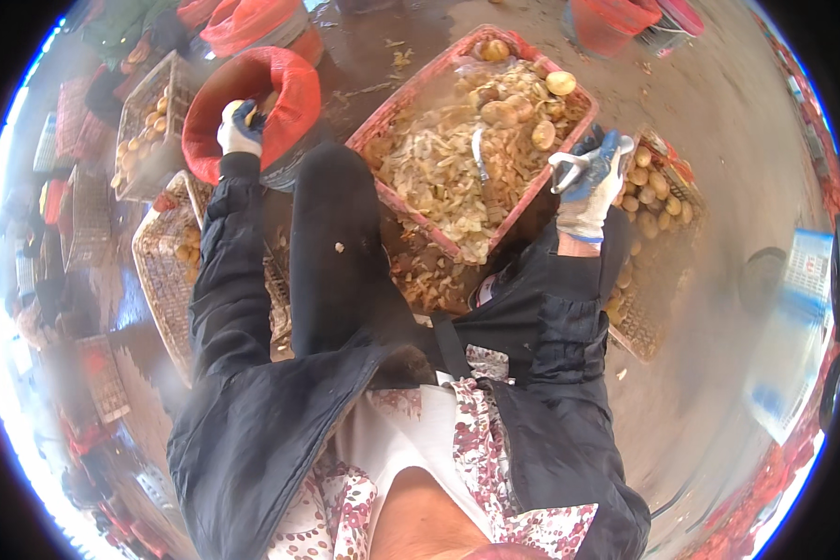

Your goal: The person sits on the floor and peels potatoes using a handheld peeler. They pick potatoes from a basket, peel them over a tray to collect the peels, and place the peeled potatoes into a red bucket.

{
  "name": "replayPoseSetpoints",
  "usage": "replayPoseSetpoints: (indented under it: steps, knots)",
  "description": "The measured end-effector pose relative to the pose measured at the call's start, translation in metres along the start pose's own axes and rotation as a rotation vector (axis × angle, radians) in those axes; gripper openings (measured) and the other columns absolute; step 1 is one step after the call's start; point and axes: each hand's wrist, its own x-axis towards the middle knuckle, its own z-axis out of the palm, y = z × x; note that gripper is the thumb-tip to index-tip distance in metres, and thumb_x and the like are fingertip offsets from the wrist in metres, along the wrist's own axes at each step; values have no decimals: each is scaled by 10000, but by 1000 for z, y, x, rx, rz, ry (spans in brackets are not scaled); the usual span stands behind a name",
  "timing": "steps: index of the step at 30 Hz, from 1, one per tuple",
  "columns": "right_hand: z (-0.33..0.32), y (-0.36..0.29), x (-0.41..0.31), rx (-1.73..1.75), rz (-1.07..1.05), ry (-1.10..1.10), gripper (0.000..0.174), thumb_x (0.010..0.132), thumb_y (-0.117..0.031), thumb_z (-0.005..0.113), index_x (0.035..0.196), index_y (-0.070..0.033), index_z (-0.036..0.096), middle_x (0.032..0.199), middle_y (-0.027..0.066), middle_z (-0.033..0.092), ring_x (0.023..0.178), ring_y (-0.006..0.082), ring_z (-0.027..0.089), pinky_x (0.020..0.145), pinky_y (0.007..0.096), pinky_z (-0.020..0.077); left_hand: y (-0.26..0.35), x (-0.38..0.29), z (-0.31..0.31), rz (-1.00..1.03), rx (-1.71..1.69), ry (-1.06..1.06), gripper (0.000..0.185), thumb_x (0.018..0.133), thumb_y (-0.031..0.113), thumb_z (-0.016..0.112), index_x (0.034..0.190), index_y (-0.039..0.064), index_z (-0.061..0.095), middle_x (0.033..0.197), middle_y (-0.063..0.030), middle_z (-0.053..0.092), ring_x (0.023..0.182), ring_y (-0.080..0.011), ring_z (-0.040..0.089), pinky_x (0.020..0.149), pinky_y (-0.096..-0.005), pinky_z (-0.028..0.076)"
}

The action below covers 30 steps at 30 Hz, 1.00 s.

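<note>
My left hand (pixel 241 128), in a white and blue work glove, is over the mouth of a bucket lined with a red mesh bag (pixel 294 91); a pale yellow thing, probably a potato, shows at its fingers. My right hand (pixel 591 178), gloved alike, holds a white-handled peeler (pixel 567 168) beside the right edge of a red plastic crate (pixel 420 77). Heaped potato peelings (pixel 427 168) fill that crate, with several potatoes on top, one of them peeled (pixel 561 82). A knife-like tool with a white handle (pixel 477 147) lies on the peelings.
To my right stands a crate of unpeeled potatoes (pixel 651 189). At left are a crate of potatoes (pixel 147 140) and another plastic crate (pixel 155 280). More red-lined buckets (pixel 252 28) stand ahead. Peelings (pixel 427 280) litter the floor between my feet. Another person's hand shows at upper left.
</note>
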Motion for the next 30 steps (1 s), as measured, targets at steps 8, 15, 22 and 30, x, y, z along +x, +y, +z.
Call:
replayPoseSetpoints:
  steps: [8,15,22,30]
  knots:
    - [29,-75,-34,223,161,-162,398,962,-431,605,1030,-40,571,750,8,507,532,117,460,468,262,418,56,22,41,-1196,-1225,196,251,813,25,677,1056,23,616,874,-159,646,712,-272,671,585,-382,572]
    - [34,-90,-31,295,204,-122,336,968,-396,603,1018,-65,571,782,-14,506,650,103,474,537,260,424,258,29,119,-530,-886,-186,336,775,103,755,1080,58,623,1070,-112,604,859,-241,605,779,-342,508]
    - [24,-84,-21,395,432,-75,420,957,-465,599,1020,-49,602,726,-20,497,554,105,462,450,254,385,375,-17,179,-161,-336,-598,425,728,330,763,1101,157,655,1154,-124,575,1096,-359,537,906,-489,456]
    - [35,-101,-28,214,336,-84,437,965,-446,595,1110,-33,596,774,-24,531,584,94,492,500,238,418,413,-11,201,88,-29,-816,600,686,327,786,1188,82,569,1167,-169,564,1127,-357,527,909,-499,447]
